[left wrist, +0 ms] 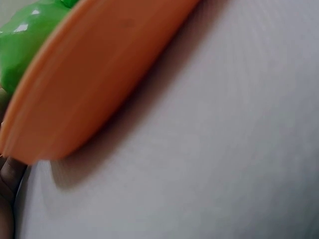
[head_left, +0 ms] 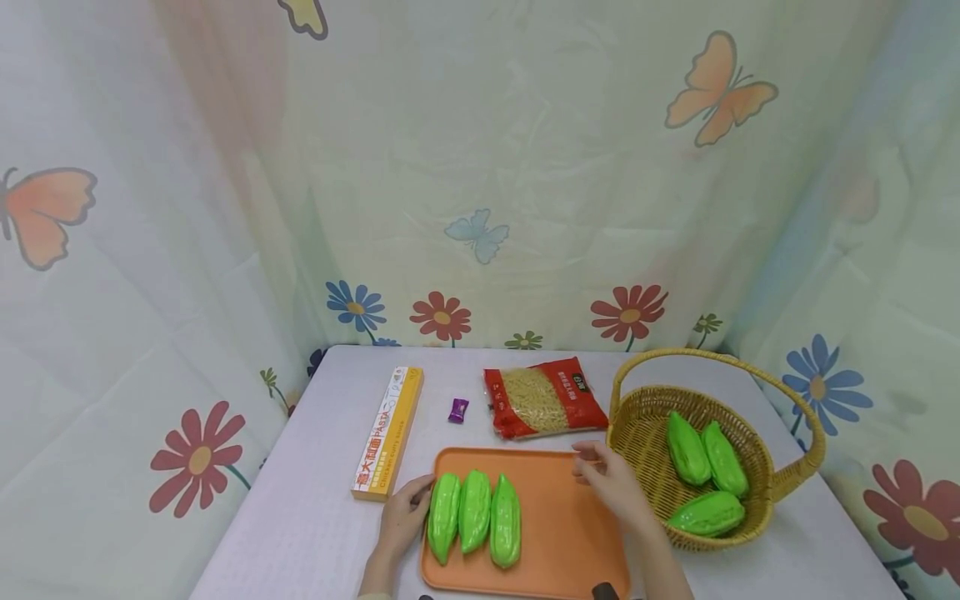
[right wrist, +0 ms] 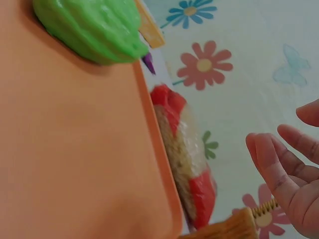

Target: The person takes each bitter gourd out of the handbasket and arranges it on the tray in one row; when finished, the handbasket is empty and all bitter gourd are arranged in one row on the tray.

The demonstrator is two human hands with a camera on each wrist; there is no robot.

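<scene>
Three bright green bitter melons (head_left: 474,512) lie side by side on the left half of an orange tray (head_left: 562,533). At the tray's left rim, my left hand (head_left: 403,518) grips the edge, its fingers partly hidden; the left wrist view shows the tray's side (left wrist: 99,79) close up. Over the tray's right part hovers my right hand (head_left: 611,483), fingers loosely bent and holding nothing. In the right wrist view that hand (right wrist: 291,174) is apart from the nearest bitter melon (right wrist: 94,30). Three more bitter melons (head_left: 687,450) lie in a wicker basket (head_left: 637,450) on the right.
A yellow and white pasta box (head_left: 387,433) lies left of the tray. Behind the tray are a small purple wrapped candy (head_left: 458,410) and a red bag of pasta (head_left: 546,398). The basket's tall handle (head_left: 801,475) arches beside my right hand. A flowered curtain surrounds the white table (head_left: 300,517).
</scene>
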